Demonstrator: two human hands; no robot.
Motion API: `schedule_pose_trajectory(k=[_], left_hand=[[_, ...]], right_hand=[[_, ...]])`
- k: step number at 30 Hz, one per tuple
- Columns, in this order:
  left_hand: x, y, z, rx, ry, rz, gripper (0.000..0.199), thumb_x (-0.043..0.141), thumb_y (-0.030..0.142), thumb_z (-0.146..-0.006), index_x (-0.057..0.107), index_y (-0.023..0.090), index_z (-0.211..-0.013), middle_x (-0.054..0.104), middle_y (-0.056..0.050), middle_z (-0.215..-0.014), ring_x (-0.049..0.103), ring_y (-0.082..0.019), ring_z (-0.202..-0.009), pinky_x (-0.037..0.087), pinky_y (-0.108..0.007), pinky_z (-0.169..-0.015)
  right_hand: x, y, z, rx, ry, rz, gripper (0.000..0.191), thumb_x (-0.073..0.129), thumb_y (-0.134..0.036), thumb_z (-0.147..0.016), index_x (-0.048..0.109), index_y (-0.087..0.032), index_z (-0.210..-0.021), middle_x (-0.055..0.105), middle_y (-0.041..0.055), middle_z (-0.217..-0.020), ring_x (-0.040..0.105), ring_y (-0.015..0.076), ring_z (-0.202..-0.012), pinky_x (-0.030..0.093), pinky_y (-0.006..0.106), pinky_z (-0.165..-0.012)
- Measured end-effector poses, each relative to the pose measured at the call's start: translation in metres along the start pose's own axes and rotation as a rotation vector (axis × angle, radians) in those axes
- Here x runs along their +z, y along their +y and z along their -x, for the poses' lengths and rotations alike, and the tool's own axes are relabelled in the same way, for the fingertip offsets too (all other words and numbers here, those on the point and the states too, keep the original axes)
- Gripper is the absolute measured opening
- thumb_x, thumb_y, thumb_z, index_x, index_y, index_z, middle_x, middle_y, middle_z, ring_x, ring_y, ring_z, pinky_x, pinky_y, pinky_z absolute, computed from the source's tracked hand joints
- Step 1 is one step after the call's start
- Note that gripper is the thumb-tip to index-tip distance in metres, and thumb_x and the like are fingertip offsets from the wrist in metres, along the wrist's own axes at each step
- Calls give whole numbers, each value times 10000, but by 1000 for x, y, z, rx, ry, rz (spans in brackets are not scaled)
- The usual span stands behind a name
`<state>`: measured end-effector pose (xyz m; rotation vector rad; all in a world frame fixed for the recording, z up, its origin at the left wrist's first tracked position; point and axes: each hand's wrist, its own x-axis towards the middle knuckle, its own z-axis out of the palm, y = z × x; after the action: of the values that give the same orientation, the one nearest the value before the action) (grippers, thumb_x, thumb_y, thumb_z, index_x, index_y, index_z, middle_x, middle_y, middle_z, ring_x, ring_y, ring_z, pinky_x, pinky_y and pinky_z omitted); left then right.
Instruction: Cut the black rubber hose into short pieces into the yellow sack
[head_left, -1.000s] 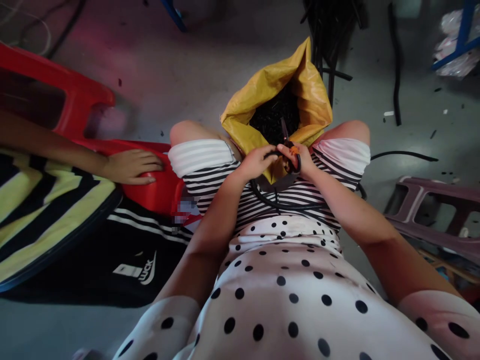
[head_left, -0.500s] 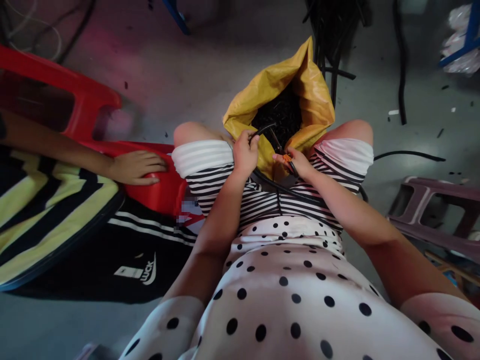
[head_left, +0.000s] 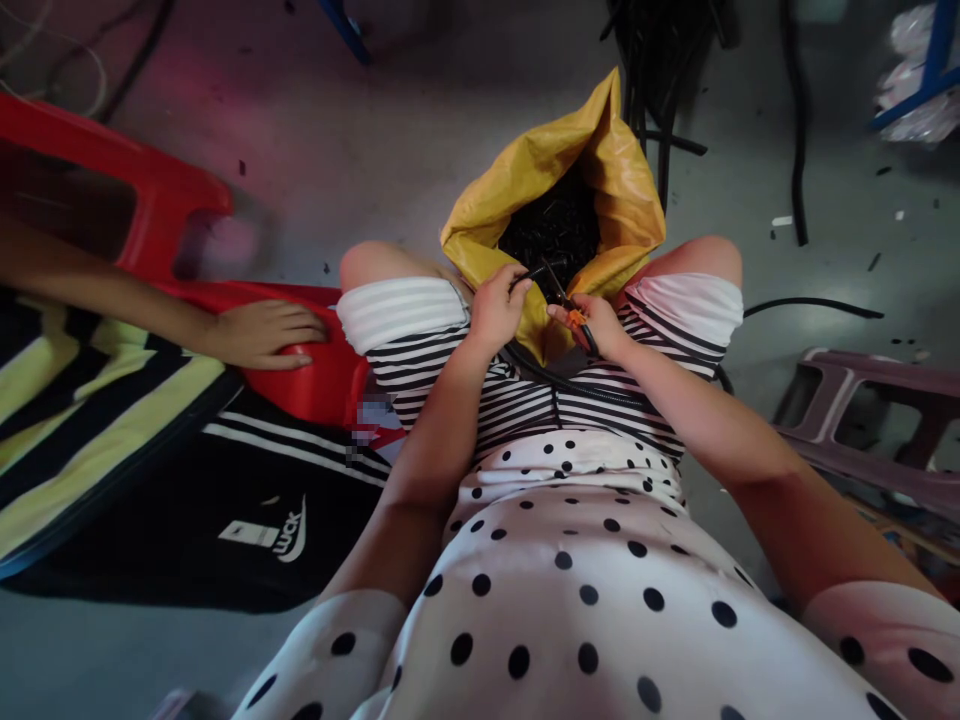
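Observation:
My left hand [head_left: 496, 310] is closed around a black ribbed tube [head_left: 596, 391] near its end. The rest of the tube runs back across my lap under my wrists. In my right hand [head_left: 604, 325] is a pair of scissors [head_left: 556, 284] with orange wrapping at the handle. Their dark blades are at the tube's short free end, though whether they touch it is hard to make out. Both hands are over the near rim of a yellow sack [head_left: 517, 170] between my knees. Many short black tube pieces [head_left: 553, 222] lie inside it.
At left, another person's hand [head_left: 266, 334] rests on a red plastic stool [head_left: 300, 395]. A brown stool [head_left: 825, 405] stands at right. Long black tubes [head_left: 656, 60] are heaped behind the sack, and one tube [head_left: 799, 150] lies apart. Small scraps dot the floor.
The tube end sticking out past my left fingers looks shorter now. My left hand has shifted slightly right, closer to the scissors. The view has moved a little.

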<state>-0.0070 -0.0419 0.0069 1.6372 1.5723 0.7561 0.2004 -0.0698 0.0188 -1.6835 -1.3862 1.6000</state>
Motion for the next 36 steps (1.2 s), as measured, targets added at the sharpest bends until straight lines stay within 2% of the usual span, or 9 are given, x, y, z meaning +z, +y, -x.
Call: schedule_pose_trajectory(k=[6, 10, 13, 16, 18, 20, 24, 27, 36], left_hand=[[-1, 4, 1, -20, -25, 26, 203, 622, 339, -1018, 753, 219, -1115, 818, -97, -1160, 735, -252, -1138, 568, -363, -1042], [2, 15, 8, -9, -183, 128, 186, 671, 285, -963, 766, 205, -1102, 813, -92, -1160, 747, -244, -1116, 582, -372, -1044], [7, 22, 18, -136, -322, 283, 278, 704, 293, -953, 721, 207, -1217, 774, -88, -1185, 754, -184, -882, 628, -332, -842], [9, 21, 21, -371, -414, 436, 265, 645, 346, -1024, 657, 195, -1241, 729, -72, -1067, 643, -107, -589, 560, -265, -580], [6, 13, 16, -432, -374, 459, 231, 611, 382, -1057, 644, 189, -1181, 696, -41, -939, 587, -95, -529, 526, -250, -534], [-1, 2, 5, -377, -188, 380, 246, 612, 422, -1066, 647, 198, -1161, 706, -42, -925, 634, -124, -609, 570, -270, -607], [-19, -15, -14, -131, 180, 120, 358, 604, 538, -1067, 688, 219, -1207, 777, -108, -1165, 744, -242, -1114, 605, -373, -1006], [-22, -14, -13, -32, 150, 52, 395, 577, 555, -1073, 720, 227, -1241, 787, -113, -1243, 717, -267, -1254, 556, -394, -1121], [-7, 7, 1, -7, 63, 2, 244, 595, 333, -1049, 755, 214, -1189, 815, -93, -1208, 741, -251, -1183, 563, -384, -1109]], right_hand=[[0, -5, -3, -3, 44, -19, 719, 882, -783, -713, 392, -257, -692, 363, -57, -542, 354, 106, -548, 220, 269, -503], [-3, -16, -1, 75, 46, -265, 657, 885, -765, -744, 459, -266, -790, 482, -45, -540, 454, 139, -481, 343, 294, -455], [-7, -21, -3, 57, 83, -391, 625, 898, -728, -746, 489, -266, -848, 557, -33, -578, 499, 148, -491, 452, 317, -472], [-11, -22, -6, 18, 245, -407, 615, 874, -714, -784, 450, -276, -864, 525, -54, -574, 508, 144, -494, 467, 312, -483], [-13, -25, -6, 14, 296, -379, 599, 837, -725, -827, 437, -281, -866, 525, -47, -581, 519, 152, -502, 459, 315, -485], [-14, -28, -3, 24, 243, -338, 602, 852, -717, -822, 439, -280, -857, 550, -30, -590, 528, 158, -517, 449, 314, -484], [-10, -31, 12, 75, 46, -334, 727, 1019, -625, -627, 427, -270, -852, 615, -31, -655, 579, 145, -577, 482, 279, -524], [-1, -26, 22, 114, 20, -333, 778, 1026, -665, -567, 419, -269, -850, 577, -62, -646, 537, 122, -550, 455, 258, -497], [7, -16, 16, 199, 34, -294, 793, 927, -838, -587, 442, -264, -841, 561, -49, -647, 523, 123, -530, 407, 248, -454]])
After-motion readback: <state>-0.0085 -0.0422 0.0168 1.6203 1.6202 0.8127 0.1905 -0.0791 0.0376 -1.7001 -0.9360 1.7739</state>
